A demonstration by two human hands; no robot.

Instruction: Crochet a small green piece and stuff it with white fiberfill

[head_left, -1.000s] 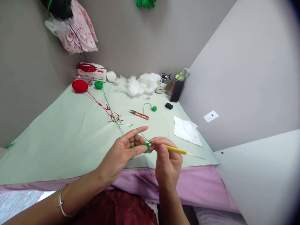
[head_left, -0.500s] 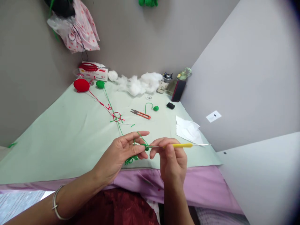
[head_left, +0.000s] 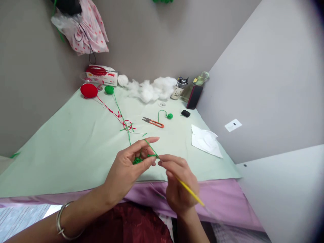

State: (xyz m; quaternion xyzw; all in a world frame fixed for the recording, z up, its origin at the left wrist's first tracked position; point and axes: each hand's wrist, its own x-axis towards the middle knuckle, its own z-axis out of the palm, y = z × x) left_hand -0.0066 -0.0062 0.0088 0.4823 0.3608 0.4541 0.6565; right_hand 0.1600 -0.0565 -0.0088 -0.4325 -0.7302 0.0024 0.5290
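Note:
Green crochet work [head_left: 137, 160] is pinched between the thumb and fingers of my left hand [head_left: 129, 163], partly hidden by them. A green strand [head_left: 151, 147] runs over my raised left index finger down to the work. My right hand [head_left: 181, 182] is closed around a yellow-handled hook [head_left: 191, 192], whose handle slants down to the right. The hook's tip is at the green loops beside my left thumb, too small to make out. From a green yarn ball [head_left: 109, 89] at the back left, yarn leads toward my left hand.
Orange snips [head_left: 153, 122] lie beyond my hands, near a small green ball [head_left: 169, 116]. A red yarn ball [head_left: 89, 90], white stuffing [head_left: 152, 90], a cup of tools [head_left: 178, 89] and a phone [head_left: 194, 97] stand along the back. White paper [head_left: 206, 141] lies at right.
My right hand has turned, so the hook's handle has swung from nearly level to slanting down right. My left hand has shifted slightly left, and the green work sits more within its fingers.

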